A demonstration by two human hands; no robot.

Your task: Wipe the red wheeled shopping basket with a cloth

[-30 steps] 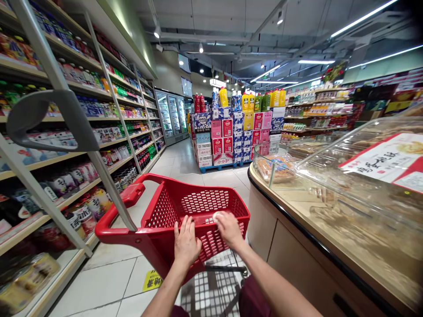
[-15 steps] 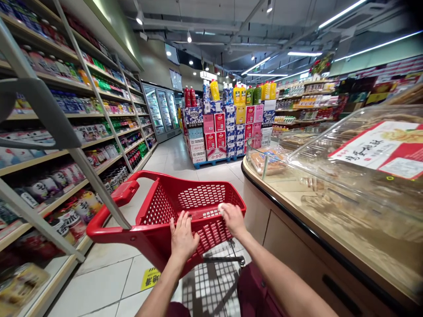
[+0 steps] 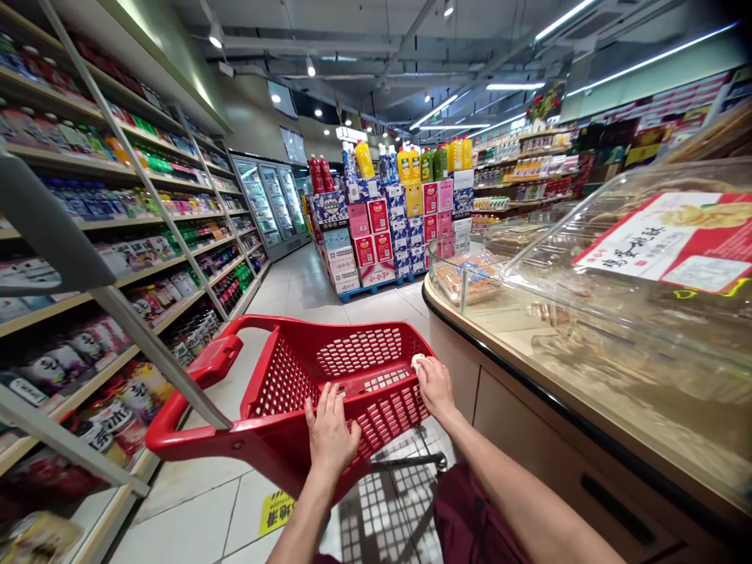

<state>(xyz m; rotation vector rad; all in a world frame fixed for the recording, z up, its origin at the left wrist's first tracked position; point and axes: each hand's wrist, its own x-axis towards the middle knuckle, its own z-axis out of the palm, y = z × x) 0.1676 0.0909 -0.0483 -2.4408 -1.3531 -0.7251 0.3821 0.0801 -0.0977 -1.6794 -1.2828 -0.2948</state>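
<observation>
A red plastic shopping cart [image 3: 358,368] with perforated walls stands sideways in front of me. My left hand [image 3: 332,431] lies against its near side, fingers stretched out with the tips at the rim and the thumb apart. At the cart's right-hand end, my right hand [image 3: 435,385] is closed on a small white wad [image 3: 417,361], which looks like a tissue or cloth. That hand is at the near top rim, close to the corner. Fingers cover most of the wad. The cart's basket shows no goods inside.
Drink shelves [image 3: 111,227] line the left side. Stacked drink cartons [image 3: 381,235] stand on a blue pallet ahead, with glass-door fridges [image 3: 273,204] behind. Close on the right is a curved display counter [image 3: 470,333] with clear covers. A yellow floor sticker [image 3: 276,513] lies below the cart.
My right hand has slid along the rim toward the cart's right-hand corner with the white wad. My left hand stays on the cart's side. The view has shifted slightly.
</observation>
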